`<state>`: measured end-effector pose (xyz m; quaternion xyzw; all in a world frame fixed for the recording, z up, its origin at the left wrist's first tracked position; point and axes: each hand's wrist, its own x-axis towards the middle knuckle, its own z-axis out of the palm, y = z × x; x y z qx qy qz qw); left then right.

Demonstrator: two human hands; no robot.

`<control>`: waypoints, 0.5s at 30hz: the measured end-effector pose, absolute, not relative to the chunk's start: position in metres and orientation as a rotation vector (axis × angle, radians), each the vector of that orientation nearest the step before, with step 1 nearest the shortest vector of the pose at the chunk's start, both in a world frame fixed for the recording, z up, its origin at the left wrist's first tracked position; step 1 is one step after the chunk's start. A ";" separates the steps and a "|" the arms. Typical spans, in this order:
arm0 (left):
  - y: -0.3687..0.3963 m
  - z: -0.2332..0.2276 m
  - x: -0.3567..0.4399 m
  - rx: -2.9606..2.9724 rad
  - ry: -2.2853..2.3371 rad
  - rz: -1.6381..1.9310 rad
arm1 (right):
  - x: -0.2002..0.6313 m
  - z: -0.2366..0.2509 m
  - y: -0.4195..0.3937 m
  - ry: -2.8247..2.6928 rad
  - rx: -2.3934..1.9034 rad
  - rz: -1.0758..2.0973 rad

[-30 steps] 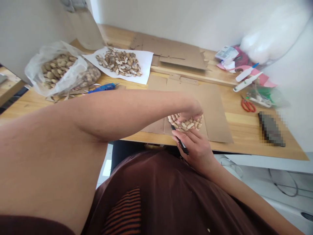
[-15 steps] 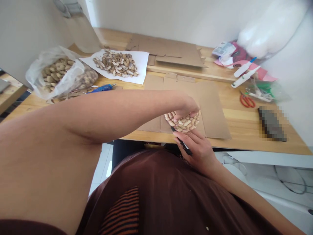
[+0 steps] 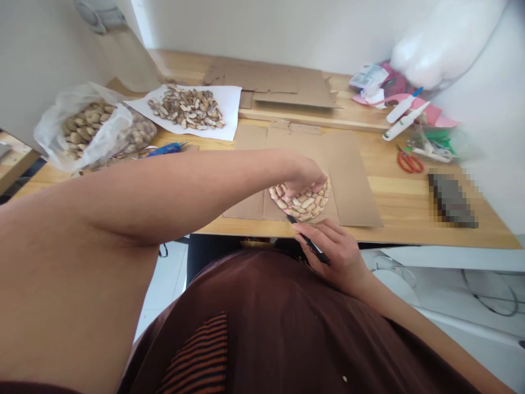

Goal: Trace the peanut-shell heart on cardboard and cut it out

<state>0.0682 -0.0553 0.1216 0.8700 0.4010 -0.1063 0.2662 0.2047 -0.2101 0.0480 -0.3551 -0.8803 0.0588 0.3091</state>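
Observation:
A round disc covered in peanut shells (image 3: 305, 207) lies on a flat cardboard sheet (image 3: 355, 191) near the table's front edge. Reaching across from the left, my left hand (image 3: 305, 174) rests on top of the disc, its thumb and fingers apart and pressing down. My right hand (image 3: 334, 249) is closed around a slim black pen (image 3: 314, 249). The pen's tip points up and left, at the cardboard by the disc's lower edge. Whether the tip touches the cardboard I cannot tell.
Peanut shells (image 3: 191, 106) lie on white paper (image 3: 231, 104). A plastic bag of peanuts (image 3: 84, 126) and a blue tool (image 3: 166, 149) are at left. Red-handled scissors (image 3: 410, 162), white tubes (image 3: 406, 121) and a dark blurred object (image 3: 451, 200) are at right. More cardboard (image 3: 287, 87) lies behind.
The whole view has shifted slightly, so things appear a little farther left. My right hand and the pen sit slightly lower against the disc. My left hand stays on the disc.

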 end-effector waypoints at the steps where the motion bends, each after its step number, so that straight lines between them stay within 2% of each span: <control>1: -0.055 0.122 0.068 2.395 1.045 -0.368 | 0.206 0.048 -0.210 -2.319 -0.933 0.165; 5: -0.056 0.125 0.067 2.568 0.938 -0.595 | 0.210 0.049 -0.211 -2.275 -0.940 0.205; 15: -0.059 0.132 0.066 2.454 0.997 -0.582 | 0.222 0.052 -0.214 -2.164 -0.950 0.254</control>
